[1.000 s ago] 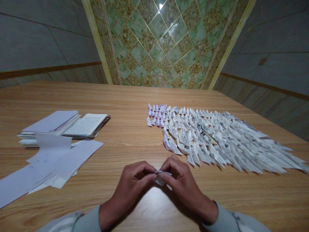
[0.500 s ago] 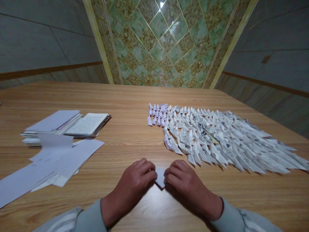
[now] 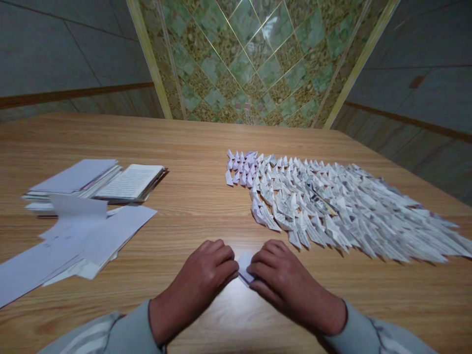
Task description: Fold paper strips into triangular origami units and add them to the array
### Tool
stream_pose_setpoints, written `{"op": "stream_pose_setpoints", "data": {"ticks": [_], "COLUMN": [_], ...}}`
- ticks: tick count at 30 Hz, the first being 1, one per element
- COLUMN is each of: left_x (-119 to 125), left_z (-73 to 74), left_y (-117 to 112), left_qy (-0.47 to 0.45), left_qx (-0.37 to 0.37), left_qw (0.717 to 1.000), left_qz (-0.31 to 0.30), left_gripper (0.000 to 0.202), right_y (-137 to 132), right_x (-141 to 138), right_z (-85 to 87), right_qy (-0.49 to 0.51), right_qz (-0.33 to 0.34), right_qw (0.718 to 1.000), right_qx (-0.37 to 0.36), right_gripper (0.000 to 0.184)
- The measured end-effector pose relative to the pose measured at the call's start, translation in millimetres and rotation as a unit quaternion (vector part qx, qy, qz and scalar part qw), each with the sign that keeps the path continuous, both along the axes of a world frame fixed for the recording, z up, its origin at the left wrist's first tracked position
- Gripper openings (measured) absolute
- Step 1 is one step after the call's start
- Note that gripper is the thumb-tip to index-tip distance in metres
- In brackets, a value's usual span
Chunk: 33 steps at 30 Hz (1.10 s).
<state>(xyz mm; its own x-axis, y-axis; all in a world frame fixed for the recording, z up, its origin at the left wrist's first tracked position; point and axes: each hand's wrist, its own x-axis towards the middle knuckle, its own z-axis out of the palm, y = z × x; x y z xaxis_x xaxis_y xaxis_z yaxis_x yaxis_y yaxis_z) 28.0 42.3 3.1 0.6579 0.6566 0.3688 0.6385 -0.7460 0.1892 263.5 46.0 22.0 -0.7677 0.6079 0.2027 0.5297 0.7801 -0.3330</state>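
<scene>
My left hand (image 3: 204, 275) and my right hand (image 3: 282, 278) meet at the near middle of the wooden table (image 3: 199, 147). Both have their fingers curled and pressed onto a small folded piece of white paper (image 3: 245, 266) that lies flat on the wood between them. Only a small part of the paper shows between the fingertips. Just beyond my right hand begins a wide spread of many small folded paper pieces (image 3: 332, 206), laid in rows.
Loose white sheets (image 3: 81, 241) lie at the left, with a stack of papers and a booklet (image 3: 110, 182) behind them. A few lilac folded pieces (image 3: 241, 169) sit at the spread's far-left corner. A tiled wall stands beyond the table.
The small paper, held slightly raised in both hands a second ago, now lies pressed flat on the table under my fingertips. The view has tilted slightly downward.
</scene>
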Motion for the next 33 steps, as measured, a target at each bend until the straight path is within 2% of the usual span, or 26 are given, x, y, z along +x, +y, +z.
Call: {"op": "stream_pose_setpoints", "data": {"ticks": [4, 10, 18, 22, 26, 33], "left_x": [0, 3, 0, -1, 1, 1], "left_z": [2.4, 5.6, 4.2, 2.1, 2.2, 1.4], "left_y": [-1, -2, -3, -3, -1, -1], "left_qy": [-0.026, -0.052, -0.067, -0.075, -0.047, -0.028], "left_qx": [-0.055, -0.124, -0.138, -0.143, -0.135, -0.119], "left_qw": [0.998, 0.989, 0.987, 0.986, 0.987, 0.99], "left_qz": [0.028, 0.058, 0.05, 0.047, 0.073, 0.067], "left_gripper": [0.022, 0.015, 0.012, 0.015, 0.013, 0.014], "right_y": [4, 7, 8, 8, 9, 10], "right_x": [0, 0, 2, 3, 3, 4], "right_z": [-6.2, -10.4, -16.4, -16.5, -14.5, -13.9], "right_qy": [0.053, 0.086, 0.09, 0.106, 0.106, 0.104], "right_qz": [-0.022, -0.049, -0.062, -0.066, -0.088, -0.125], "right_qw": [0.998, 0.994, 0.994, 0.992, 0.988, 0.982], "right_qx": [-0.02, -0.038, -0.012, -0.033, -0.072, -0.092], "right_gripper": [0.017, 0.008, 0.012, 0.009, 0.004, 0.009]}}
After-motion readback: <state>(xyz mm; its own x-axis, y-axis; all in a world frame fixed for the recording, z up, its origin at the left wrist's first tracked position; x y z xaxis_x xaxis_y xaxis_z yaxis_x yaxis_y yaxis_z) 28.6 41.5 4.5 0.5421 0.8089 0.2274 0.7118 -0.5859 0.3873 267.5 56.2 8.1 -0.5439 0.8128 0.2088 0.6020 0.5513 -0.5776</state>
